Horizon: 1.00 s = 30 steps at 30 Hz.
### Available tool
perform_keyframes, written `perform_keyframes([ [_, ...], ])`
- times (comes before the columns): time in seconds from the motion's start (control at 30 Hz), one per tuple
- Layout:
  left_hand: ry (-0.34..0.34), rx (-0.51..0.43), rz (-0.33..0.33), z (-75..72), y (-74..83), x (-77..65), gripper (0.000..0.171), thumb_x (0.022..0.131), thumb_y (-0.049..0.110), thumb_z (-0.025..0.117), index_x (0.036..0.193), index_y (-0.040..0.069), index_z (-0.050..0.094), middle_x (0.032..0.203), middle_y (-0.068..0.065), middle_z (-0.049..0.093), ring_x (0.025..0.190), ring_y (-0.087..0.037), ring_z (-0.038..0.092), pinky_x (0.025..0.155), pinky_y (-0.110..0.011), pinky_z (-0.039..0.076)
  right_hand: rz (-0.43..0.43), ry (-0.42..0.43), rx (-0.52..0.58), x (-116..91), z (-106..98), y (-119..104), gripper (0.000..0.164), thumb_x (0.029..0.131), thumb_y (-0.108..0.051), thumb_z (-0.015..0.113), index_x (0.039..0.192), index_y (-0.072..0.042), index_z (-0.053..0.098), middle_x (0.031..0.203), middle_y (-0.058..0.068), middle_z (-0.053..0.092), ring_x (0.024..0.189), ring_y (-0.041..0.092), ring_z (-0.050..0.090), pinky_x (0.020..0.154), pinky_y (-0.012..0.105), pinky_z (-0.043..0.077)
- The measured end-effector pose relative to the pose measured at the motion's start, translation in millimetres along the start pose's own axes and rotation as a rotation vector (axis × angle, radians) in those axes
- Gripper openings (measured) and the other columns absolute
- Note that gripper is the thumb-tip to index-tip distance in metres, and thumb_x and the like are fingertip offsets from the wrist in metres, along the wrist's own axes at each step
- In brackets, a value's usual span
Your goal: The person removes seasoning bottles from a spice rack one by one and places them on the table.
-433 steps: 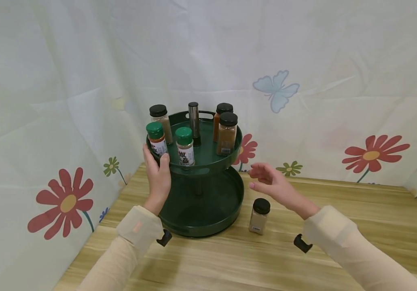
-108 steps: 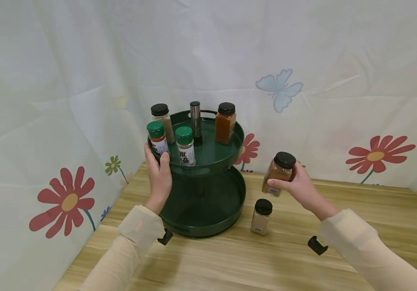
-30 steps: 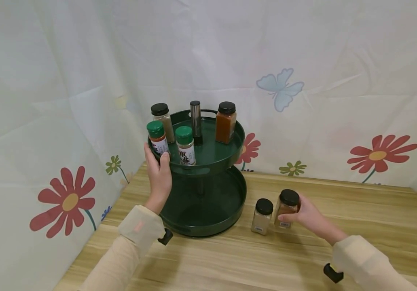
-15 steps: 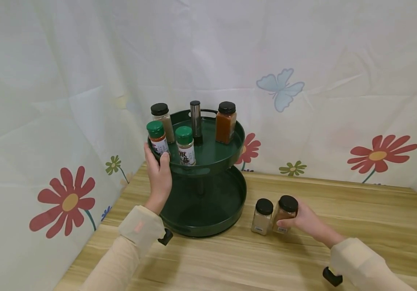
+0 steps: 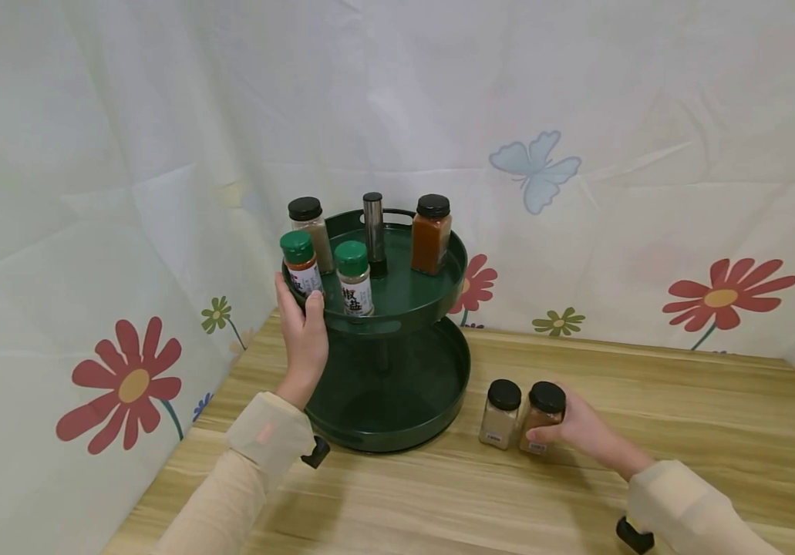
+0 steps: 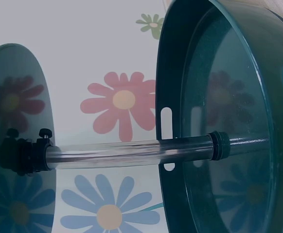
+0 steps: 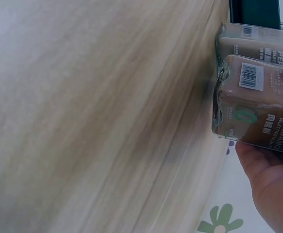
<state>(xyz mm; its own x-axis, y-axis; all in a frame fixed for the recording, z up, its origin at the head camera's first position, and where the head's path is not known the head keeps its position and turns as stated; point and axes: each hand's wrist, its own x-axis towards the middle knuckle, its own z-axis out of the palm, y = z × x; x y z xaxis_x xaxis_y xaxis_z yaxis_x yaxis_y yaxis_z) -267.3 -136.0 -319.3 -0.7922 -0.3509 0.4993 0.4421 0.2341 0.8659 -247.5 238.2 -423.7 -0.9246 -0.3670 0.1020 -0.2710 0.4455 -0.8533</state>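
Observation:
My left hand [image 5: 303, 339] rests against the outer left wall of the upper tier of a dark green two-tier spice rack [image 5: 386, 325], thumb and fingers extended along it. My right hand [image 5: 584, 428] grips a square ground cinnamon jar [image 5: 541, 420] with a black lid, thumb in front and fingers behind. The right wrist view shows the cinnamon jar [image 7: 258, 107] upright against the table, its label readable. Close on its left stands a jar of pale powder [image 5: 499, 420], marked as pepper. The left wrist view shows the rack's metal post [image 6: 112, 154] between the tiers.
On the upper tier stand two green-capped shakers [image 5: 353, 281], a black-lidded jar [image 5: 310, 231] and an orange-red spice jar [image 5: 430, 235] around the post top [image 5: 373, 227]. The lower tier [image 5: 397, 432] is bare. A flower-printed curtain [image 5: 647, 154] hangs behind the wooden table [image 5: 404, 509].
The right hand has taken the cinnamon jar off the upper tier and lowered it beside the pepper jar, shifting slightly left and nearer in the last second. The left hand stays put.

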Motion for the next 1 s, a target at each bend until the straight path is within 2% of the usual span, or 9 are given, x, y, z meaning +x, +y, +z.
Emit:
perform_keyframes([
  [0.3,0.000,-0.001,-0.006,0.1,-0.7,0.1,0.069,0.091,0.032,0.037,0.145,0.013,-0.002,0.152,-0.005,0.002,0.135,-0.014,0.007,0.110,-0.043,0.008,-0.006,0.003,-0.031,-1.3,2.6,0.0,0.059,0.068,-0.014,0.076,0.113,0.004,0.042,0.101,0.013,0.049,0.090,0.023,0.048,0.073,0.041,0.045],
  [0.6,-0.004,0.002,-0.003,-0.1,-0.4,-0.4,0.069,0.092,0.033,0.038,0.145,0.014,-0.002,0.152,-0.005,0.003,0.135,-0.015,0.007,0.110,-0.044,0.008,-0.004,0.024,-0.064,-1.9,5.6,3.5,0.063,0.067,-0.015,0.076,0.116,0.005,0.042,0.111,0.018,0.050,0.102,0.030,0.048,0.080,0.047,0.044],
  [1.0,0.002,0.001,0.001,0.4,0.5,-0.4,0.069,0.092,0.031,0.038,0.145,0.013,-0.002,0.152,-0.005,0.004,0.135,-0.015,0.009,0.110,-0.043,0.009,-0.017,0.020,-0.082,-3.7,5.9,4.1,0.061,0.068,-0.015,0.076,0.114,0.004,0.042,0.107,0.015,0.050,0.097,0.027,0.048,0.077,0.044,0.044],
])
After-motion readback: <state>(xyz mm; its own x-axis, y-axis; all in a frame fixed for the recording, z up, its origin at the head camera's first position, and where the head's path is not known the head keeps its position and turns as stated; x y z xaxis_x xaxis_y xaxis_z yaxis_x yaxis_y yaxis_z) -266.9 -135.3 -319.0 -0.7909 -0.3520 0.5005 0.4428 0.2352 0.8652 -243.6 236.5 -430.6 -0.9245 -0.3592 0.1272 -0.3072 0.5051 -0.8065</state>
